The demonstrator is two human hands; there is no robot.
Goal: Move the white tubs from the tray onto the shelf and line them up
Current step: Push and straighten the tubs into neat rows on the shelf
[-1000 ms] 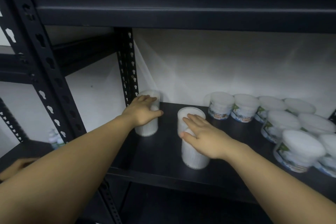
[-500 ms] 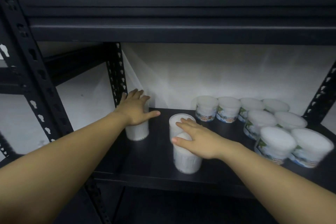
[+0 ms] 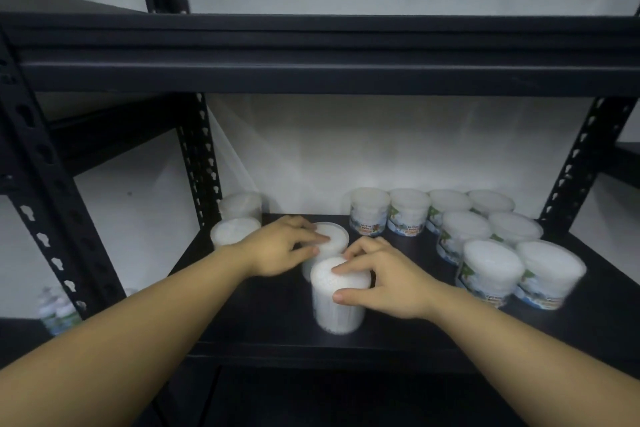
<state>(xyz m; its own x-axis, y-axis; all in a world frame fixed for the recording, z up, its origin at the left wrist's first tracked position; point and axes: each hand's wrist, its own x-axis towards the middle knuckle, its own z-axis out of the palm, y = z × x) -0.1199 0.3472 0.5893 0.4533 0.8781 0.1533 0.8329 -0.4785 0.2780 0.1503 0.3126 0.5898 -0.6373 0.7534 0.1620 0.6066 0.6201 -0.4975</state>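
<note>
- Black metal shelf (image 3: 263,319) at chest height, dull dark board, bare along the front edge and in the middle left.
- Above it, a second black shelf board (image 3: 318,55) spanning the whole width; perforated black uprights (image 3: 199,163) at the back left and back right.
- Behind the rack, a plain white wall (image 3: 381,142), dimly lit.
- At the back left corner, two white tubs (image 3: 235,230), one behind the other, just beside the upright.
- To the right, a cluster of labelled white tubs (image 3: 485,239) in three rows, the back row against the wall, the front pair near the shelf edge.
- Left hand (image 3: 277,250) laid over the rim of the rear middle tub (image 3: 330,237), fingers curled on its lid, thumb at its side; gripping it.
- Right hand (image 3: 384,281) closed round the front middle tub (image 3: 337,295), fingertips on the lid, thumb pressed to the wall of the tub.
- The two middle tubs upright on the board, touching or nearly so, the front one near the shelf edge.
- Lower left, past the front upright, a blurred group of small labelled containers (image 3: 59,314) on a lower level.
- Tray out of view.
</note>
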